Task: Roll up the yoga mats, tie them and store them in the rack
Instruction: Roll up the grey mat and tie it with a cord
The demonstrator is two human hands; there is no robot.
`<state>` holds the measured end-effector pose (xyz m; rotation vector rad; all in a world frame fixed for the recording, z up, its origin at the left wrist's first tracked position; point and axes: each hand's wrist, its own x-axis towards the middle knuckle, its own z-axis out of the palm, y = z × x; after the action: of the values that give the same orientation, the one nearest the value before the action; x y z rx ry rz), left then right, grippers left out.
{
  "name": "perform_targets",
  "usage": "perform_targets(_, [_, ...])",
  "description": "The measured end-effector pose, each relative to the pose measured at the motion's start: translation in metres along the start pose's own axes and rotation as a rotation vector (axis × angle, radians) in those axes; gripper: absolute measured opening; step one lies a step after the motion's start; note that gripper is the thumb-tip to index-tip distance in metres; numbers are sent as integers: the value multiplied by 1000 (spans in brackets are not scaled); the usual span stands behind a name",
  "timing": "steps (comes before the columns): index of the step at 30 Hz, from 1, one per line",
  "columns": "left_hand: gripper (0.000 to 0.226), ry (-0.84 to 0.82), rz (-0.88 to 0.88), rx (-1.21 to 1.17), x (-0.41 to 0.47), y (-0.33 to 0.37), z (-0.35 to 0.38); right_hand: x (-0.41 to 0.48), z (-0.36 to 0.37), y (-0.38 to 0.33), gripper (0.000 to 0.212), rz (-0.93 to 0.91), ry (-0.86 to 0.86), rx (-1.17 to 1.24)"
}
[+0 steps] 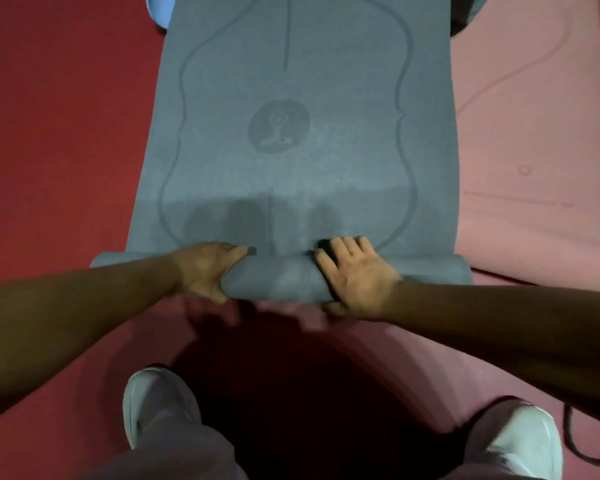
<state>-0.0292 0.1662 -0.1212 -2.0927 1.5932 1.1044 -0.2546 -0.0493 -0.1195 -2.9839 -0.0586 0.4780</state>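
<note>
Carpet of deep red point(49, 150) is seen beneath a grey yoga mat point(309, 81), which is laid out lengthwise away from the person. A round emblem with a seated figure point(278, 127) is printed near the mat's middle, inside a curved outline. The near end of the mat has been wound into a roll point(278, 280), lying crosswise at the edge of the flat part. The roll is gripped by the left hand point(203, 268), with the fingers curled over the top and the thumb tucked beneath. The right hand point(359, 271) is laid flat on the roll, with the fingers straight and slightly spread. A pink mat point(534, 150) is met along the grey mat's right edge. Two white shoes point(156, 407) are planted nearest the camera.
</note>
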Motion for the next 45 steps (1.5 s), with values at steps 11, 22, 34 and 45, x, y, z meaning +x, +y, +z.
perform_targets(11, [97,25,29,169,-8,1,-44,32,-25,37,105,69,-296,414])
perform_targets(22, [115,328,-285,106,22,37,-17,14,-38,22,68,44,130,-144])
perform_targets(34, [108,428,-152,218,33,34,-65,57,-60,69,96,161,-62,103])
perform_targets(45, [95,354,-238,104,55,24,-92,42,-48,57,113,184,-10,-174])
